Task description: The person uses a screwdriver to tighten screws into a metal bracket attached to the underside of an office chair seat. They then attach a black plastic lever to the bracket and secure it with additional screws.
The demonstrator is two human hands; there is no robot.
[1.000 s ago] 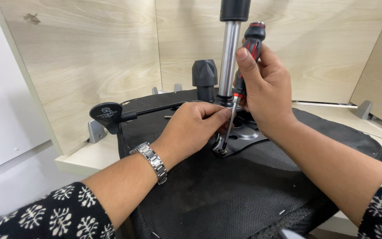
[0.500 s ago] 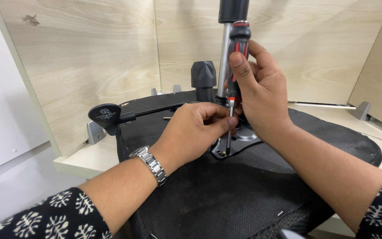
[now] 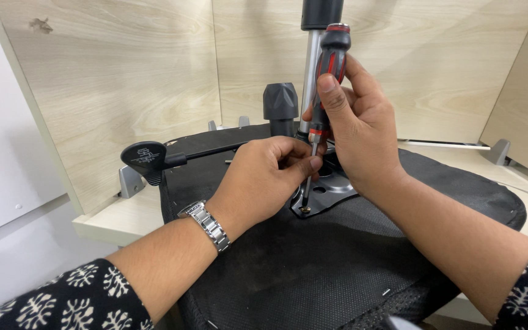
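While the black fabric underside of the chair seat (image 3: 313,269) fills the near view, the left hand (image 3: 264,177) lies on it with fingertips pinched around the thin shaft of the screwdriver (image 3: 325,85), just above the screw (image 3: 304,209) at the corner of the metal mounting plate (image 3: 331,190). Right behind it, the right hand (image 3: 362,134) is wrapped around the red-and-black handle, holding the tool upright with its tip on that screw. Beyond stand the black knob (image 3: 280,104), the lever paddle (image 3: 145,157) and the gas-lift column (image 3: 311,67) against the wooden wall (image 3: 123,73).
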